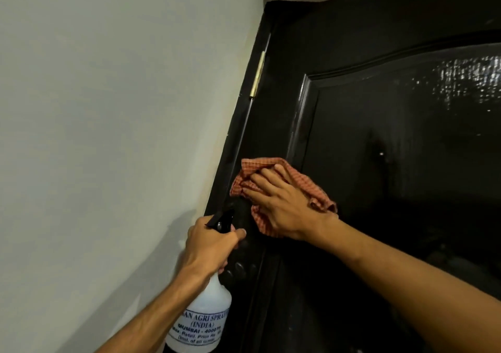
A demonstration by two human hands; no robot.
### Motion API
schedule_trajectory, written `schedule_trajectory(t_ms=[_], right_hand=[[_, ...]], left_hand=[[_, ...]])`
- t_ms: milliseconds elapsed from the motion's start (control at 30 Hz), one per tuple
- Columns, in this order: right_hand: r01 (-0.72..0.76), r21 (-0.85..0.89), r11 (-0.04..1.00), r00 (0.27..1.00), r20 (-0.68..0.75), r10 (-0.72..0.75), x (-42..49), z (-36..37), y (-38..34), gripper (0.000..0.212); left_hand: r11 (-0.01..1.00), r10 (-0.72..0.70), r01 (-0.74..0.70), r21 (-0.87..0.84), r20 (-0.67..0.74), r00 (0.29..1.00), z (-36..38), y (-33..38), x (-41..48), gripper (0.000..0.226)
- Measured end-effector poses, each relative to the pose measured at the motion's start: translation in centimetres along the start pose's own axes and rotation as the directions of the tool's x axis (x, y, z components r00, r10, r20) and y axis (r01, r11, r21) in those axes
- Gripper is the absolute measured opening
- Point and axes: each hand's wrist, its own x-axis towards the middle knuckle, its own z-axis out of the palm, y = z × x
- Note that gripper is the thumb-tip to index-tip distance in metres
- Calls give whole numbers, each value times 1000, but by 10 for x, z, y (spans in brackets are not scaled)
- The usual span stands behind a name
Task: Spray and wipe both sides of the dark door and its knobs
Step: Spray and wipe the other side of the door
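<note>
The job looks to be in its wiping stage on 1 of the 2 sides, and far from finished. The right hand (284, 206) presses an orange checked cloth (256, 167) flat against the dark door (379, 163), well below the brass hinge (257, 74) and just to its right. Its fingers are spread and nearly straight on top of the cloth, pressing it rather than gripping it.

The left hand (208, 244) is wrapped round the neck of a white spray bottle (200, 320), lower than the hinge and a little to its left. Its fingers are curled tight under the black spray head. Whether a finger is on the trigger I cannot tell. The nozzle points up toward the strip of door below the hinge.

Far to the right of the hinge, at about its height, spray droplets (466, 81) glisten on the raised panel (406, 135), so that part seems sprayed but not yet wiped. No knob can be made out for certain, though a small bright fitting shows on the panel down and right of the hinge. Judging by this, the rest of this face, the knobs and the other side are left to do. Left of the hinge stands a pale wall (108, 108).
</note>
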Motion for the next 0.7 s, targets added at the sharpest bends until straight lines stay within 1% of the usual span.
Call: schedule_trajectory(t_ms=[33,100,133,167,233,300,333,367,400,433,467,500,533,567,600,633,667,700], right_hand=[[-52,-17,998,998,-17,52,15,-6,5,58],[-238,-19,971,971,5,238,36,-21,12,63],[-253,-15,967,967,14,253,45,-20,3,67],[-196,-24,980,980,34,197,47,-6,-17,69],[11,-1,1000,992,123,-10,29,22,-69,69],[194,119,974,958,191,-215,4,40,-107,61],[228,116,967,955,167,-245,-2,40,-105,58],[213,79,974,968,118,-221,2,33,-93,57],[119,83,989,985,117,-128,6,20,-75,56],[-28,98,995,995,96,19,7,9,-53,56],[-146,98,984,989,45,143,9,-2,-33,56],[-233,59,971,972,-19,235,2,-8,-20,58],[-247,28,969,967,-57,248,-9,-8,-22,61],[-215,20,976,976,-34,216,-28,-5,-34,63],[-142,40,989,990,9,142,-47,4,-55,63],[-58,107,993,996,71,50,-69,8,-74,63],[7,156,988,996,89,-21,-82,10,-84,61],[28,164,986,997,67,-40,-88,9,-78,59]], left_hand=[[1000,11,-11,14,-16,1000,-5,-3,-1,17],[999,21,-20,36,-25,999,-11,-6,-2,19],[999,23,-21,48,-45,999,-16,-9,-2,19],[998,23,-20,54,-67,997,-21,-14,-3,19],[999,26,-22,43,-102,994,-29,-19,-7,19],[998,32,-25,63,-109,994,-36,-25,-16,20],[997,36,-29,67,-101,994,-38,-25,-22,21],[997,41,-36,62,-97,994,-41,-25,-26,20],[997,50,-45,60,-90,995,-43,-24,-28,19],[997,53,-48,58,-79,996,-41,-23,-30,19],[997,65,-61,52,-78,995,-42,-20,-30,18],[997,74,-71,41,-69,995,-39,-17,-31,18],[996,83,-81,32,-64,995,-37,-15,-32,18],[996,85,-84,18,-54,995,-32,-13,-35,17],[996,86,-86,4,-45,995,-28,-11,-36,17],[996,83,-84,-10,-28,996,-22,-9,-40,18],[997,77,-77,-24,-9,997,-18,-8,-43,18],[997,72,-71,-38,14,997,-13,-7,-46,18]])
